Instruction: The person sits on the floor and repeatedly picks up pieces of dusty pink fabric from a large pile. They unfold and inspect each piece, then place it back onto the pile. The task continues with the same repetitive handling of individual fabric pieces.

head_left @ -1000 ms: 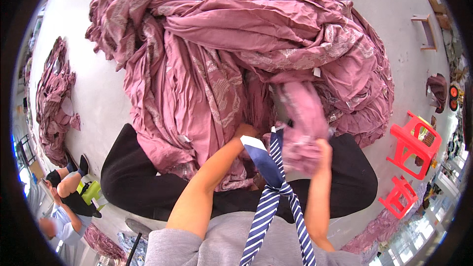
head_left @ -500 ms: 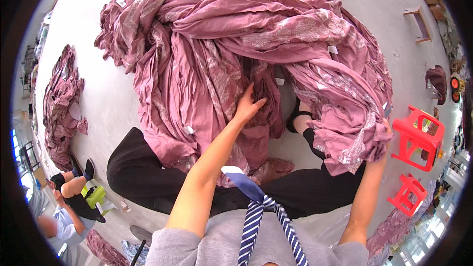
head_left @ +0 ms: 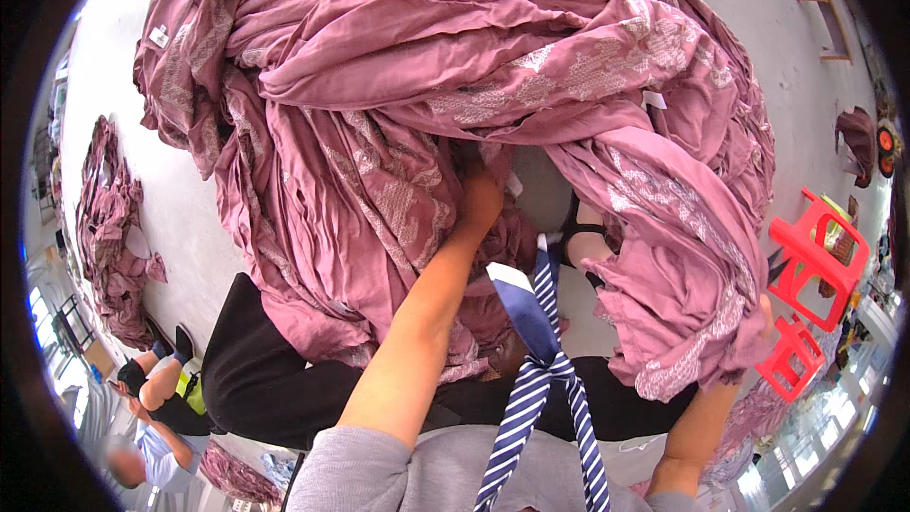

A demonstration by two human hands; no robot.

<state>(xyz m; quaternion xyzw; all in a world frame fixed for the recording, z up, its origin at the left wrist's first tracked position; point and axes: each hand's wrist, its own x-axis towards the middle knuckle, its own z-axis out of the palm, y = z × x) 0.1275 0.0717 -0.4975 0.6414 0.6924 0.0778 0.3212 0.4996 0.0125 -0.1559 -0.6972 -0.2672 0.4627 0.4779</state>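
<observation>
A big heap of dusty-pink cloth [head_left: 398, 66] with whitish patterned bands lies in front of me and over my legs. Into a fold at its middle reaches my left hand [head_left: 483, 197], its fingers hidden among the layers. A thick gathered length of the cloth curves down to the right. My right hand [head_left: 764, 318] grips that length at its outer edge, with most of the fingers behind the fabric. Beside it a dark pointed thing [head_left: 776, 264] sticks out, too small to name. White tags [head_left: 654, 100] show on the cloth.
Two red plastic stools [head_left: 823, 261] stand at the right, with a wooden frame [head_left: 827, 27] farther off. Another pink cloth pile [head_left: 109, 228] lies on the floor at the left. A seated person [head_left: 156, 417] is at lower left. My striped tie [head_left: 531, 408] hangs in front.
My left hand has gone deeper into the fold, so its fingers no longer show. My right hand and the gathered cloth have come lower, nearer to me. The view has shifted.
</observation>
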